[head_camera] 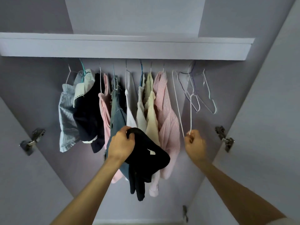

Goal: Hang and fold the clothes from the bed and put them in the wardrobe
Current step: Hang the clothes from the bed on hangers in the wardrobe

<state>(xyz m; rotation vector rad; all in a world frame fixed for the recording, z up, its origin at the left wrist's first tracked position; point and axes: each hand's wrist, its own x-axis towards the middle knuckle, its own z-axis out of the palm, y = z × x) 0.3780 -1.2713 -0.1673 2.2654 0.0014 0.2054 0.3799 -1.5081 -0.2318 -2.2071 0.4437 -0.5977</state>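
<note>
With the left hand gripping the dark garment and the right hand pinching the hanger, adjacent hangers above that grip may snag.

Under the pale lilac wardrobe shelf, a row of hung clothes fills the left and middle, with empty hangers toward its right end.
</note>
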